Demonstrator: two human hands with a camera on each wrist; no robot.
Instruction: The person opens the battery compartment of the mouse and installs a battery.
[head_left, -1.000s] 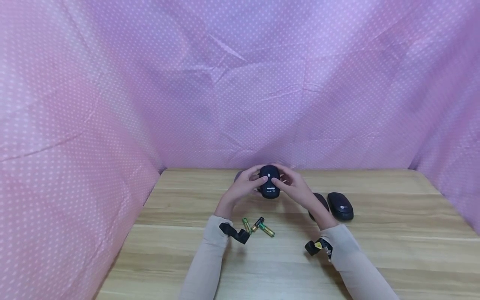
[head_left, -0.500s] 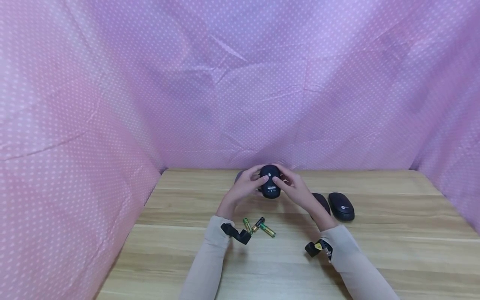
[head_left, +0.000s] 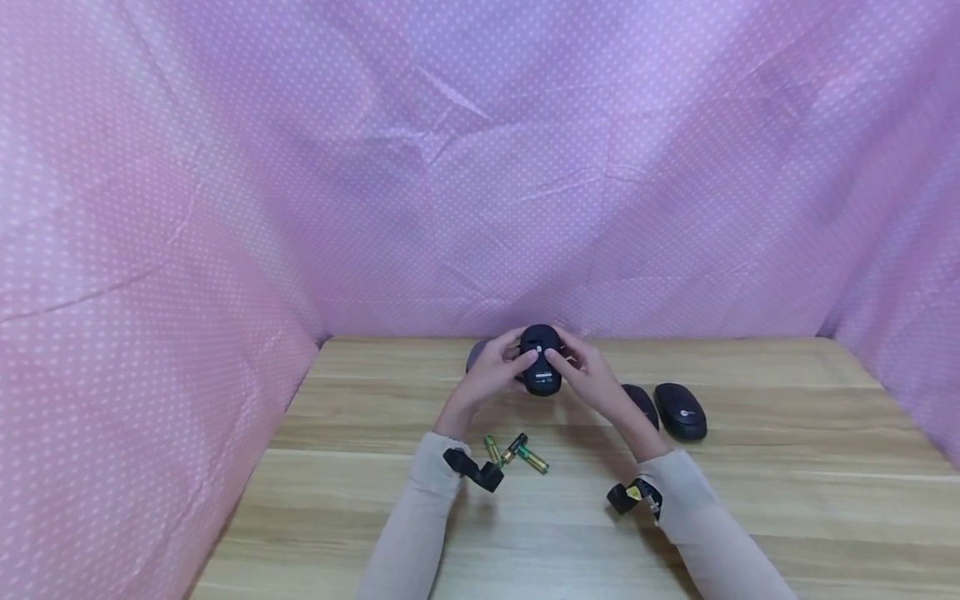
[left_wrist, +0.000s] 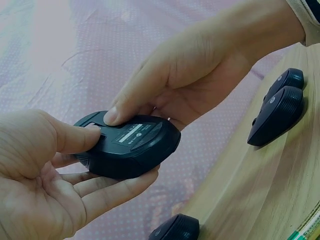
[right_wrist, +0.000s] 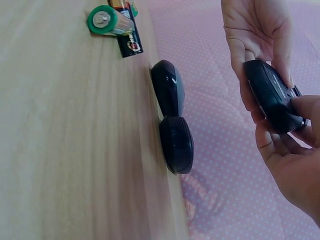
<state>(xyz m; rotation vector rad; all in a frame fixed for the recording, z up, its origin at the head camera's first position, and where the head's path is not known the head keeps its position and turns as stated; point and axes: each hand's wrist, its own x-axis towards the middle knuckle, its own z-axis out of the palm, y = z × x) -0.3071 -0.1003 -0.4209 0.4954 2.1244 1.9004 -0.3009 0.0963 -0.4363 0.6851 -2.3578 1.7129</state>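
Observation:
Both hands hold a black computer mouse (head_left: 542,379) up over the far edge of the table, its underside with a white label facing the head camera. My left hand (head_left: 489,373) grips its left side, thumb on the underside and fingers beneath. From the other side my right hand (head_left: 588,379) holds it the same way. In the left wrist view both thumbs press the underside of the mouse (left_wrist: 132,150) near a recess at one end. Three batteries (head_left: 534,460), green-gold and black-gold, lie together on the table nearer the body.
To the right on the wooden table (head_left: 787,433) lie two more black mice, one (head_left: 681,412) in full and another (head_left: 639,402) partly behind the right wrist. Another dark mouse (head_left: 474,357) shows behind the left hand. A pink dotted cloth (head_left: 525,208) hangs around the table.
The mouse has tipped and risen slightly at its far end, and a dark recess shows there now. Both hands keep their grip and have barely moved.

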